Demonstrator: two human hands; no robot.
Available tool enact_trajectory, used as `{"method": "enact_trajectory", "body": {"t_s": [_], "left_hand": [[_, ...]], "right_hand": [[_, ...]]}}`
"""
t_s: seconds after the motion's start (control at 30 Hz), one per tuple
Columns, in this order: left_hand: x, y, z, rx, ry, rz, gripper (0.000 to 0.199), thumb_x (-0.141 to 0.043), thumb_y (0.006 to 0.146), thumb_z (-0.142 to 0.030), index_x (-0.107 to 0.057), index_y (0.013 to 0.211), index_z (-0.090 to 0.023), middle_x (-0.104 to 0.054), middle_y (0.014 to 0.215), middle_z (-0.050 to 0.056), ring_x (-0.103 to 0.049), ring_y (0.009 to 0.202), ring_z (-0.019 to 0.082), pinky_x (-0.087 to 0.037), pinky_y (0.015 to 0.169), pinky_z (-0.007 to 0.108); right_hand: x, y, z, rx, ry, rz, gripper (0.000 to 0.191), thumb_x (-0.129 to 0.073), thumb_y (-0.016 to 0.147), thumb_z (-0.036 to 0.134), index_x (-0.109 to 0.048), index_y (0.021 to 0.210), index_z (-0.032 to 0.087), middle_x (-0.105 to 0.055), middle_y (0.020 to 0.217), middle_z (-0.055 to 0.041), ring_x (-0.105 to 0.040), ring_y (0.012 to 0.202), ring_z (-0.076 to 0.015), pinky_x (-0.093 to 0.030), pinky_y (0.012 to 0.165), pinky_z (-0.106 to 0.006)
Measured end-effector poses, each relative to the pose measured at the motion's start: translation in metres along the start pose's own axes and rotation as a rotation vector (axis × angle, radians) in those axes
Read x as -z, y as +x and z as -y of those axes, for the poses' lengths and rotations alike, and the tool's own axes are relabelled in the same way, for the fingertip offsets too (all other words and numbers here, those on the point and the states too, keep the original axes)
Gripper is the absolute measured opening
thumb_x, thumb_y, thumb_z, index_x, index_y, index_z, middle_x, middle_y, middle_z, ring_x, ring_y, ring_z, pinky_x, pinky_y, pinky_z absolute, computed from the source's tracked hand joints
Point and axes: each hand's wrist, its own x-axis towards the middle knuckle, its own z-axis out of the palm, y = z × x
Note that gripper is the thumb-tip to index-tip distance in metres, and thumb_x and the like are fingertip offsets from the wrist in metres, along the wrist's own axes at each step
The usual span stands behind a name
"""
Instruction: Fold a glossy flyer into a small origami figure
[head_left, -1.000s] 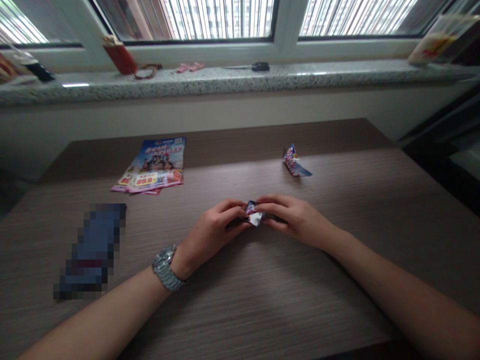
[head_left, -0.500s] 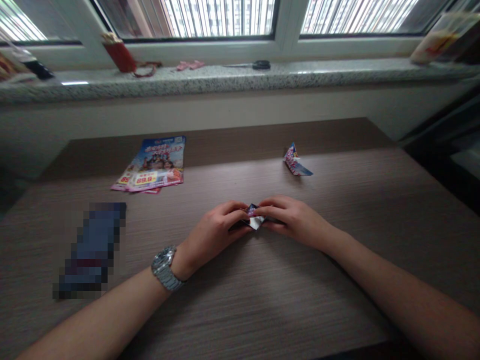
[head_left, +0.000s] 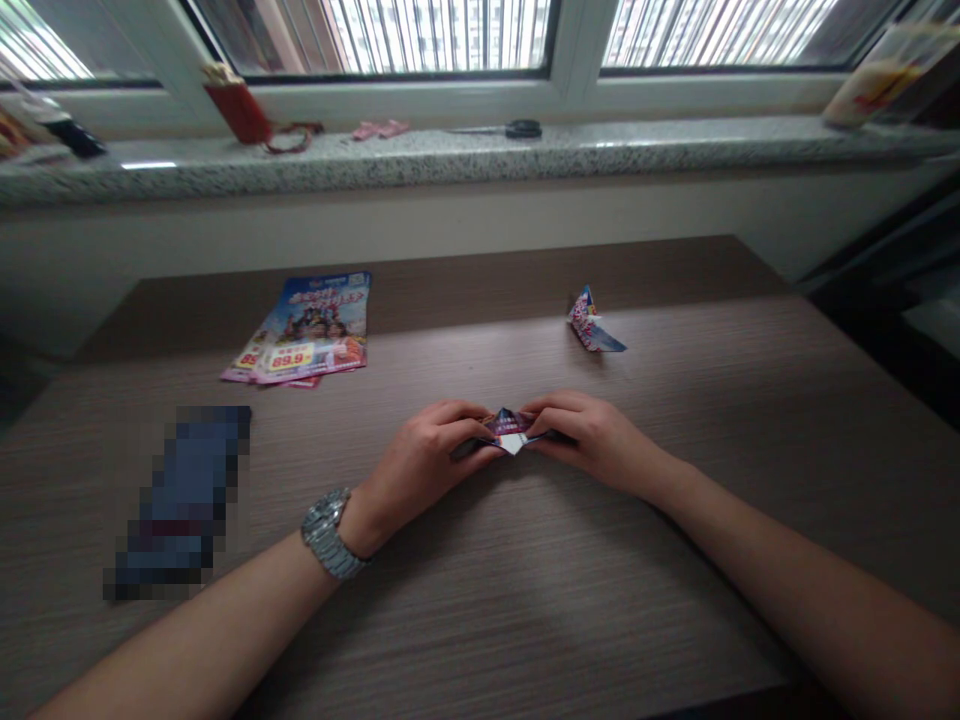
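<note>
Between my hands, at the middle of the table, is a small folded piece of printed paper (head_left: 513,440) with a pale, pointed flap toward me. My left hand (head_left: 431,445), with a metal watch (head_left: 330,535) on its wrist, pinches the paper's left side between thumb and fingers. On the opposite side my right hand (head_left: 589,435) grips the paper's right edge in the same way. The fingers cover both ends of the paper. Farther back stands a finished-looking folded paper figure (head_left: 589,322), apart from both hands.
Printed flyers (head_left: 315,325) lie stacked at the back left of the wooden table (head_left: 480,590). A blurred-out dark flat object (head_left: 180,500) lies at the left. On the granite windowsill (head_left: 450,160) are scissors (head_left: 521,130), a red pouch (head_left: 244,112) and small pink items (head_left: 380,130).
The folded paper has opened out a little, with its pale flap now flatter and more printed area showing. My right fingers have drawn back slightly to the right.
</note>
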Motion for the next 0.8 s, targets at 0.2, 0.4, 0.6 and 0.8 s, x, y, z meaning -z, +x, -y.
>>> {"method": "enact_trajectory", "body": {"t_s": [0.2, 0.4, 0.6, 0.8], "left_hand": [[-0.001, -0.0004, 0.0005, -0.009, 0.011, 0.02, 0.022, -0.073, 0.09, -0.024, -0.073, 0.112, -0.024, -0.071, 0.112, 0.007, -0.067, 0.101, 0.021, -0.057, 0.087, 0.034], [-0.0016, -0.0023, 0.0005, -0.006, -0.006, -0.019, 0.011, -0.069, 0.093, -0.024, -0.073, 0.103, -0.021, -0.07, 0.109, 0.006, -0.069, 0.094, 0.017, -0.057, 0.084, 0.03], [-0.0013, -0.0033, 0.0001, 0.018, -0.083, -0.035, 0.01, -0.066, 0.095, -0.022, -0.07, 0.104, -0.021, -0.067, 0.109, 0.005, -0.068, 0.094, 0.015, -0.058, 0.083, 0.027], [-0.0019, -0.0027, -0.0011, 0.003, -0.087, -0.028, 0.011, -0.067, 0.094, -0.021, -0.07, 0.105, -0.022, -0.065, 0.111, 0.006, -0.067, 0.096, 0.016, -0.058, 0.085, 0.028]], "right_hand": [[-0.0027, -0.0007, -0.0004, -0.004, 0.017, -0.009, 0.006, -0.064, 0.096, 0.024, -0.069, 0.099, 0.021, -0.073, 0.112, -0.0105, -0.069, 0.104, -0.0226, -0.055, 0.091, -0.038], [-0.0036, -0.0013, -0.0005, -0.026, 0.04, -0.048, 0.005, -0.065, 0.095, 0.023, -0.069, 0.097, 0.021, -0.073, 0.109, -0.0097, -0.07, 0.101, -0.0217, -0.056, 0.088, -0.035], [-0.003, -0.0016, -0.0004, -0.037, 0.079, -0.067, 0.01, -0.064, 0.096, 0.025, -0.07, 0.104, 0.023, -0.074, 0.108, -0.008, -0.07, 0.1, -0.0205, -0.057, 0.087, -0.033], [-0.005, -0.0023, -0.0005, -0.026, 0.077, -0.046, 0.016, -0.066, 0.095, 0.025, -0.071, 0.11, 0.025, -0.072, 0.117, -0.0079, -0.069, 0.107, -0.0213, -0.056, 0.094, -0.035]]}}
